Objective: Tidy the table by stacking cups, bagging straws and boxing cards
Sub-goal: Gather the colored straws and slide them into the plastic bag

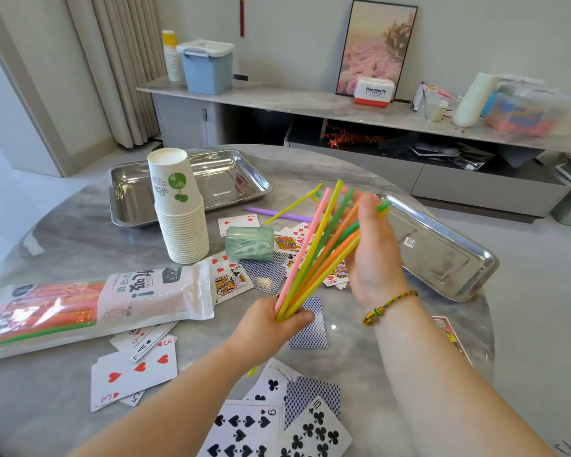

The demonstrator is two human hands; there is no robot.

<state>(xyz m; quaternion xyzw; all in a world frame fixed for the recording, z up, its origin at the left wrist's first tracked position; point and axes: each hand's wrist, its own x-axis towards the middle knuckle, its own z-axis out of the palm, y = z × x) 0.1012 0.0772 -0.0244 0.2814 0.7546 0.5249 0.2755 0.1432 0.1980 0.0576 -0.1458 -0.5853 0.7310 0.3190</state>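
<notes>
At the left fingers: left hand [274,324] grips the straws [314,255] by their lower ends, fingers curled tight.
At the right fingers: right hand [373,258] curves round the fanned upper ends (bundle not yet squared).
Left of the left fingers: straw bag [96,305], flat on the table [63,232].
Beyond the right fingertips: purple straw [277,214], loose.
Procedure: close the fan, level the ends, collect strays, then feed the bag.

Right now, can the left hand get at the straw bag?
Probably within reach: the bag lies flat just left of the left hand, nothing standing between. But that hand grips the straws, so it can't grasp it yet.
</notes>
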